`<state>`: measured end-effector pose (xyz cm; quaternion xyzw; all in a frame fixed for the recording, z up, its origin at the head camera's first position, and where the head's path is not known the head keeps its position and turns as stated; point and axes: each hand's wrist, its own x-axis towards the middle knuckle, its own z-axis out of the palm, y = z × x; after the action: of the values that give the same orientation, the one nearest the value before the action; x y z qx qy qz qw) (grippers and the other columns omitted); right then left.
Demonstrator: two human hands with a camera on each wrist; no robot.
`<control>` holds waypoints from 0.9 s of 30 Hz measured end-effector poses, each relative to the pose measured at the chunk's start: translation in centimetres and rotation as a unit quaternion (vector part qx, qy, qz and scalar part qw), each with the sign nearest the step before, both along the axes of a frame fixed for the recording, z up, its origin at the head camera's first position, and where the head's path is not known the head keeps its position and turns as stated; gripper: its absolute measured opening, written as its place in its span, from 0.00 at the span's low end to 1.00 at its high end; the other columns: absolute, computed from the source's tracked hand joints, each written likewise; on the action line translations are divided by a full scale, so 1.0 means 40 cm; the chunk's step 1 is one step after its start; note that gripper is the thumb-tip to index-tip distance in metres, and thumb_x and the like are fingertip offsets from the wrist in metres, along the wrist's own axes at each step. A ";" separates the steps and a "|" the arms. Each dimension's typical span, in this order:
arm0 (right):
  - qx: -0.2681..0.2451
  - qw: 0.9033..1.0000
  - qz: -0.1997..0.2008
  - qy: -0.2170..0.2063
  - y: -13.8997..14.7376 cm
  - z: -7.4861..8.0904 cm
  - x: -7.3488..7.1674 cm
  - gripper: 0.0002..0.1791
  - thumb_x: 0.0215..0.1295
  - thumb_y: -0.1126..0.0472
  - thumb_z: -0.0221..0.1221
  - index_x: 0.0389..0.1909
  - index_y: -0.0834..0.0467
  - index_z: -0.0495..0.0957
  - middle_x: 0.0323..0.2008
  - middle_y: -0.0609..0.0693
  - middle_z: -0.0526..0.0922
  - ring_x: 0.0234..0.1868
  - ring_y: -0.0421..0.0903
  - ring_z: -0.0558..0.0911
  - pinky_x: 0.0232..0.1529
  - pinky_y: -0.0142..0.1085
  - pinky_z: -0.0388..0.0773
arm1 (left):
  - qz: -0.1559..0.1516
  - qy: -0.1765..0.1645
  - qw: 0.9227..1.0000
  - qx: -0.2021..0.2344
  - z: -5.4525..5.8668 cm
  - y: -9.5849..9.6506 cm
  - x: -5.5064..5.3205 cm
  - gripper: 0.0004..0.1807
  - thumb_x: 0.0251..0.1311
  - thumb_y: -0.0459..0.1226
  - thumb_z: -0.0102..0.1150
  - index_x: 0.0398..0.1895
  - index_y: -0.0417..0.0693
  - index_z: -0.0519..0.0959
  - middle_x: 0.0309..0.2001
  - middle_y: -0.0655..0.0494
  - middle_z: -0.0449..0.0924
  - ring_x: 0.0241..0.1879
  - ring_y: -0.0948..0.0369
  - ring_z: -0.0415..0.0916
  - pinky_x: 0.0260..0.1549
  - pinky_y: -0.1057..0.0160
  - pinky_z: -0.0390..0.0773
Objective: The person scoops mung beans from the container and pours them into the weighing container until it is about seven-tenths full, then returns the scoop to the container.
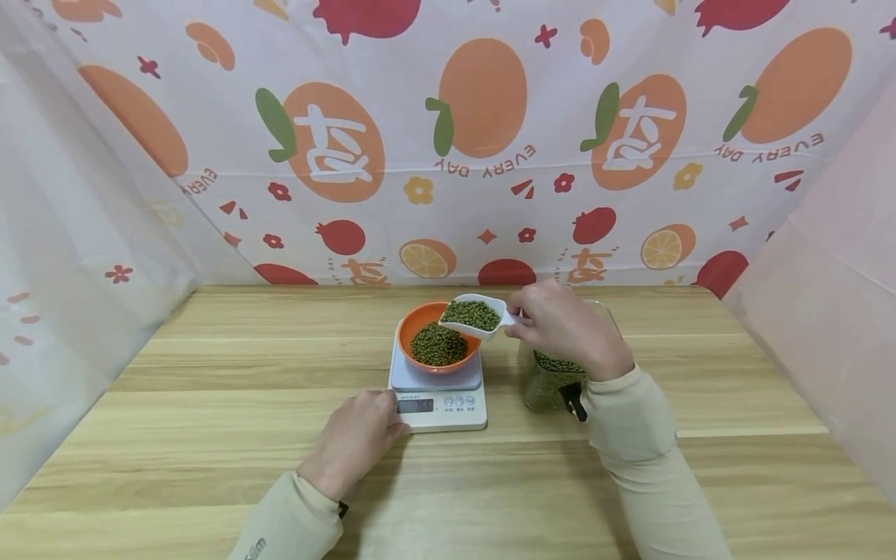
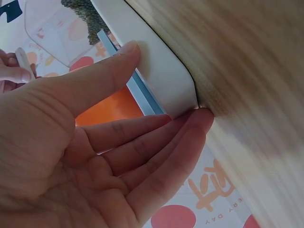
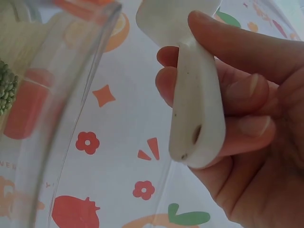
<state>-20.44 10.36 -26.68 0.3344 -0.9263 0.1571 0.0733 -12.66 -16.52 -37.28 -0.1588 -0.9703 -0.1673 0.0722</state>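
In the head view, a white kitchen scale carries an orange bowl partly filled with mung beans. My left hand holds the scale's front left corner between thumb and fingers; the left wrist view shows the thumb on one face and fingertips against the corner. My right hand grips the handle of a white scoop, which is heaped with mung beans. The scoop hangs over the bowl's right side. In the right wrist view, thumb and fingers wrap the scoop handle.
A clear container of mung beans stands right of the scale, partly hidden by my right forearm. A digital display and buttons line the scale's front. Behind the wooden table hangs a fruit-patterned sheet.
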 end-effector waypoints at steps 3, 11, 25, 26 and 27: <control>0.000 1.000 0.004 0.004 -0.003 -0.001 -0.002 0.05 0.59 0.68 0.72 0.28 0.63 0.84 0.23 0.48 0.81 0.25 0.43 0.73 0.26 0.33 0.71 | 0.001 -0.001 1.000 0.002 0.000 0.000 0.000 0.15 0.46 0.33 0.80 0.28 0.36 0.80 0.22 0.51 0.77 0.20 0.61 0.67 0.18 0.58 0.73; 0.014 1.000 -0.009 -0.008 -0.015 0.002 -0.006 0.04 0.59 0.67 0.72 0.30 0.63 0.87 0.26 0.49 0.84 0.25 0.43 0.75 0.28 0.34 0.73 | 0.000 0.000 1.000 0.005 0.001 -0.001 -0.001 0.16 0.45 0.35 0.81 0.26 0.38 0.79 0.21 0.52 0.77 0.19 0.61 0.68 0.18 0.58 0.74; 0.047 0.998 -0.032 0.004 -0.032 0.003 -0.006 0.05 0.56 0.66 0.74 0.32 0.63 0.88 0.27 0.49 0.85 0.30 0.45 0.79 0.35 0.39 0.79 | 0.000 -0.002 1.000 0.008 0.002 -0.001 -0.004 0.16 0.45 0.34 0.80 0.30 0.35 0.81 0.24 0.49 0.80 0.20 0.61 0.70 0.18 0.59 0.75; 0.048 0.998 -0.032 0.005 -0.033 0.002 -0.006 0.05 0.56 0.66 0.74 0.31 0.62 0.88 0.27 0.49 0.85 0.30 0.45 0.79 0.35 0.39 0.79 | -0.001 -0.002 1.000 0.008 0.002 -0.001 -0.004 0.16 0.45 0.34 0.80 0.30 0.35 0.81 0.24 0.49 0.80 0.20 0.61 0.70 0.18 0.59 0.75; 0.049 0.998 -0.033 0.006 -0.034 0.002 -0.005 0.05 0.56 0.66 0.74 0.31 0.62 0.88 0.27 0.49 0.85 0.30 0.45 0.79 0.34 0.39 0.79 | -0.001 -0.001 1.000 0.008 0.002 -0.001 -0.004 0.16 0.45 0.34 0.80 0.30 0.35 0.81 0.24 0.49 0.80 0.20 0.61 0.71 0.18 0.59 0.75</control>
<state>-20.65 9.01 -26.59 0.3074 -0.9432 0.1065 0.0674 -12.82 -16.55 -37.22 -0.1591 -0.9688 -0.1757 0.0719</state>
